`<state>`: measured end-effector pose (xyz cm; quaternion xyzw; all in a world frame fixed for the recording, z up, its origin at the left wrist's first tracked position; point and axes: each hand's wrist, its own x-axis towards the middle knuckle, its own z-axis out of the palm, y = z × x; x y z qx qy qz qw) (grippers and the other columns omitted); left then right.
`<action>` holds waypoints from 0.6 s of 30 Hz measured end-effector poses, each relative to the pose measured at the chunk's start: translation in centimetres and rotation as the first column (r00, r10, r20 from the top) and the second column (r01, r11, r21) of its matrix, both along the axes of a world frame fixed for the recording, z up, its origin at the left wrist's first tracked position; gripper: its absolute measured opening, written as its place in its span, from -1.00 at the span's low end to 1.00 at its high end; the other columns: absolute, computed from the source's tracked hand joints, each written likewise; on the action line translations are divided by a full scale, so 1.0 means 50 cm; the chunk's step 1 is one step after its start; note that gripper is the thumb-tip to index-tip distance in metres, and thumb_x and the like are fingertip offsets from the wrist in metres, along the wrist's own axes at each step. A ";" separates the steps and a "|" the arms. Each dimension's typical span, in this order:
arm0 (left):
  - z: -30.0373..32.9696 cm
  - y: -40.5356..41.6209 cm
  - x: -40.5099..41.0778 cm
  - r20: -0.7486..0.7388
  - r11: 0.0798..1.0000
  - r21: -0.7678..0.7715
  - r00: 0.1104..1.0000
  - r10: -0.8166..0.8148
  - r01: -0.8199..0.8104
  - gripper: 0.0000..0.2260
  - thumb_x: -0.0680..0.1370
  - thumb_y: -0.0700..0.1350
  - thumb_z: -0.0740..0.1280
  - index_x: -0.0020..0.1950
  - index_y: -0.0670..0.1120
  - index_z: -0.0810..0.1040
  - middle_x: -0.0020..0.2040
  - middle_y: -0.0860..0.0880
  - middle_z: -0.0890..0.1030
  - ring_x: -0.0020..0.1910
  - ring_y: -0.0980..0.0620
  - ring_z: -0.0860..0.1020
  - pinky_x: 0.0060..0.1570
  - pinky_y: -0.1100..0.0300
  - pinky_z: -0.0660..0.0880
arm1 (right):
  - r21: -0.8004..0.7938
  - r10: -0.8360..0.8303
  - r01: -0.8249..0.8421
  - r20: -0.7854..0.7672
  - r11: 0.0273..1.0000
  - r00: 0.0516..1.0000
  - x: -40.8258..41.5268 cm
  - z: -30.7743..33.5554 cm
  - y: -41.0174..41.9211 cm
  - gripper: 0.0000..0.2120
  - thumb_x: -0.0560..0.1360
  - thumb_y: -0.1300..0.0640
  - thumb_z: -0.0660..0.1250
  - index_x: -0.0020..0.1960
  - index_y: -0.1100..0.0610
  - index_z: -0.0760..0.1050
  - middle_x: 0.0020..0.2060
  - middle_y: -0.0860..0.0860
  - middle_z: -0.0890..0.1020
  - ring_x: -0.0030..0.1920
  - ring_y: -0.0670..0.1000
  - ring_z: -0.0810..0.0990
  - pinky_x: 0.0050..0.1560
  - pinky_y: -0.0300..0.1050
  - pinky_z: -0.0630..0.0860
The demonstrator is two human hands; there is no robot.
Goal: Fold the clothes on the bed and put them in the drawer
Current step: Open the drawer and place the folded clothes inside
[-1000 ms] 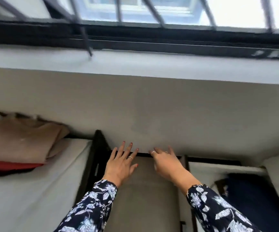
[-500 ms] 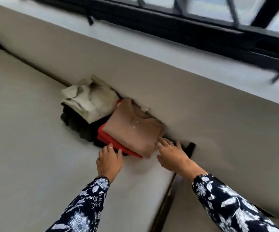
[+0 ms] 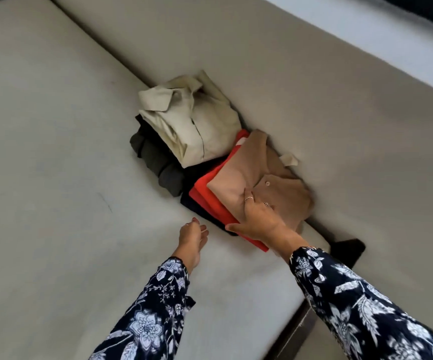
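I'm laying my right hand [image 3: 258,219] flat on the tan shirt [image 3: 249,183] topping the stack at the bed's [image 3: 54,152] far edge; left hand [image 3: 193,236] is reaching in loose, empty, ideally sliding underneath.

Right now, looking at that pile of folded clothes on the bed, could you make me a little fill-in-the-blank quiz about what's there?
1. The right hand rests on the folded ____ garment, with its thumb at the edge of the stack.
2. Directly under that garment lies a folded ____ one.
3. The cream shirt sits on top of dark ____ clothes.
4. The left hand holds ____, hovering above the bed.

Missing words: tan; red; grey; nothing
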<state>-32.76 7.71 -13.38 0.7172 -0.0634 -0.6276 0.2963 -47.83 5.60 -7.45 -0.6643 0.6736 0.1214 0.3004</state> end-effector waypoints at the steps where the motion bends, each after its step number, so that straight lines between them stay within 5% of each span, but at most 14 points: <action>1: -0.010 -0.006 -0.002 -0.030 0.999 -0.003 0.999 0.038 -0.038 -0.73 0.68 -0.05 0.07 0.24 -0.18 0.40 0.02 -0.14 0.54 -0.12 -0.02 0.52 -0.12 0.19 0.47 | 0.015 -0.026 0.026 -0.008 1.000 1.000 0.002 -0.007 -0.010 0.05 0.36 -0.31 0.41 0.54 0.22 -0.05 0.45 0.17 0.26 0.42 0.21 0.30 0.38 0.15 0.28; 7: -0.068 -0.062 -0.033 -0.213 0.964 -0.048 0.945 0.248 -0.263 -0.38 0.61 0.29 -0.05 0.39 -0.14 0.40 0.28 -0.13 0.52 0.26 -0.07 0.48 0.26 0.07 0.36 | 0.062 -0.068 0.068 -0.010 0.996 0.998 0.015 -0.040 -0.075 0.13 0.22 -0.28 0.54 0.49 0.24 0.02 0.41 0.17 0.21 0.45 0.23 0.20 0.32 0.25 0.34; 14: -0.108 -0.082 -0.064 -0.364 0.867 0.034 0.802 0.473 -0.497 -0.46 0.64 0.22 -0.12 0.25 -0.11 0.46 0.17 -0.13 0.57 0.10 -0.08 0.52 0.24 0.03 0.37 | -0.027 -0.108 0.114 0.168 0.993 0.980 -0.049 -0.052 -0.075 -0.17 0.28 -0.20 0.45 0.38 0.17 0.25 0.27 0.15 0.41 0.32 0.22 0.39 0.24 0.06 0.43; 18: -0.079 -0.109 -0.119 -0.401 0.917 -0.025 0.844 0.356 -0.398 -0.72 0.64 0.01 0.05 -0.08 -0.04 0.50 -0.21 -0.04 0.59 -0.25 0.01 0.51 -0.16 0.18 0.41 | -0.120 -0.109 0.139 0.232 0.983 0.967 -0.156 -0.027 -0.101 -0.40 0.08 -0.43 0.27 -0.09 -0.01 0.51 -0.17 -0.07 0.62 -0.14 0.04 0.61 -0.11 -0.06 0.53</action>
